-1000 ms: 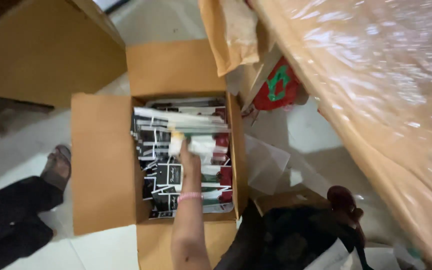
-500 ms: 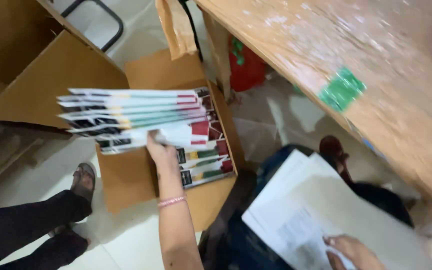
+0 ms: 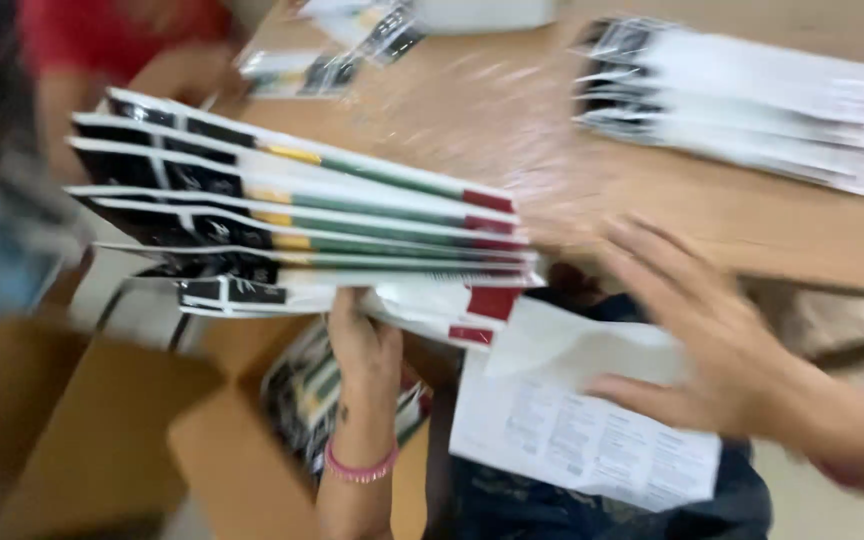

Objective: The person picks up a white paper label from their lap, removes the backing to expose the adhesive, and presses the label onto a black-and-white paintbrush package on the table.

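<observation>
My left hand [image 3: 364, 345] pinches a fanned booklet stack [image 3: 302, 225] from below, long axis sideways, red ends toward my spread right hand [image 3: 717, 345].

1. The whole frame is motion-blurred; print on the stack of flat packages [image 3: 302, 215] at centre left is unreadable.
2. The left hand [image 3: 362, 345] grips the stack from below, its fingertips hidden behind it.
3. The right hand [image 3: 712, 340], lower right, is smeared and its arm is cut off by the frame edge.
4. The person in red [image 3: 122, 40], upper left, is blurred and cropped.
5. The cardboard box [image 3: 102, 440], lower left, has its contents mostly hidden.
</observation>
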